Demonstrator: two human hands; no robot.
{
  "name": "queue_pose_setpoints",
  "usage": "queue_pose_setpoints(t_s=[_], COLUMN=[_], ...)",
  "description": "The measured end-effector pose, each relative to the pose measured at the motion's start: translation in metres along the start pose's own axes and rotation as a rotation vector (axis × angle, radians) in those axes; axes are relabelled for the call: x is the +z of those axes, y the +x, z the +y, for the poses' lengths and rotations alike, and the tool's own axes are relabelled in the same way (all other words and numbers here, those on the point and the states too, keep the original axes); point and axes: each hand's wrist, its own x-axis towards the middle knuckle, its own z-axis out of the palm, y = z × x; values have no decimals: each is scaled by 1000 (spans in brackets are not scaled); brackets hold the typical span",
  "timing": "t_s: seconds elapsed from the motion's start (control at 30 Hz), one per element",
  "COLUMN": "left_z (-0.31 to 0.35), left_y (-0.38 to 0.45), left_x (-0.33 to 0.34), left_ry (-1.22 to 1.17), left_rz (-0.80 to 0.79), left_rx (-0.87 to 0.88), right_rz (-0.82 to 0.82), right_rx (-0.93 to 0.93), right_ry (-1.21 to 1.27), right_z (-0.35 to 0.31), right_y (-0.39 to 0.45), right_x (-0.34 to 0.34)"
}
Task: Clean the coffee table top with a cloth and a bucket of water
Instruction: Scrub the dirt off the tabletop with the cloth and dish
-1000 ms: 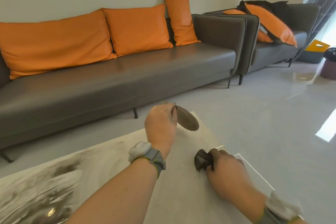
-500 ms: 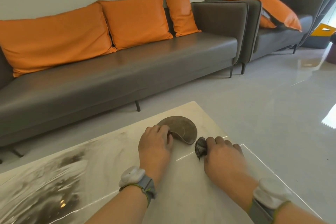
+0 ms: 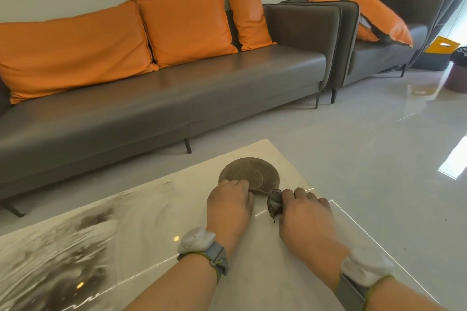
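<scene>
1. the left hand (image 3: 228,203) rests its curled fingertips on the near edge of a round brown disc (image 3: 249,175), which lies flat on the far right part of the coffee table (image 3: 141,230); whether the fingers pinch the rim or only touch it cannot be told.
2. the right hand (image 3: 307,217) is closed around a small dark cloth (image 3: 274,201), bunched up, with only a bit of it poking out by the thumb side; the cloth sits just beside the disc and close to the table top.
3. the step in hand looks like setting the disc down so wiping can go on. to do it well, the person should let the disc go cleanly, then spread the bunched cloth flatter so more of it meets the surface.
4. wiping is best done in long overlapping strokes from the far edge toward the body, and the spot under the disc needs its own pass.
5. the bucket is not in view, so where the water stands cannot be told.
6. count: two hands, each with a wrist band; one cloth; one disc; one table.
7. behind: two grey sofas (image 3: 161,98), and at least six orange cushions (image 3: 73,50), three on each.
</scene>
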Motion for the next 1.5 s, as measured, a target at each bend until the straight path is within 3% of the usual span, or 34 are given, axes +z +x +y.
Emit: queue_pose_setpoints(t_s=[0.1,0.2,0.4,0.53,0.63,1.03,1.17,1.3,1.4,1.5], left_z=[-2,3,-9,-25,-39,-79,-86,-80,-74,-72], left_y=[-10,-20,-63,-94,-134,-290,-327,-359,-379,-396], left_x=[-3,-14,-51,-71,-85,-154,-182,-196,-197,-198], left_ry=[72,31,40,55,48,121,84,-41,3,78], left_rz=[-57,-94,-119,-143,-129,-168,-211,-302,-314,-353], left_rx=[48,-18,-9,9,20,115,47,-97,-57,18], right_rz=[-2,8,-199,-295,-269,-163,-100,-210,-379,-386], right_rx=[-17,-60,-207,-207,-280,-284,-359,-383,-362,-217], right_ry=[-10,-94,-273,-321,-338,-67,-41,-7,162,374], right_z=[-3,-2,-15,-24,-35,-83,-96,-103,-105,-101], right_y=[-5,-6,-11,-13,-43,-212,-259,-288,-298,-312], right_x=[-5,-12,-52,-67,-69,-84,-93,-115,-137,-153])
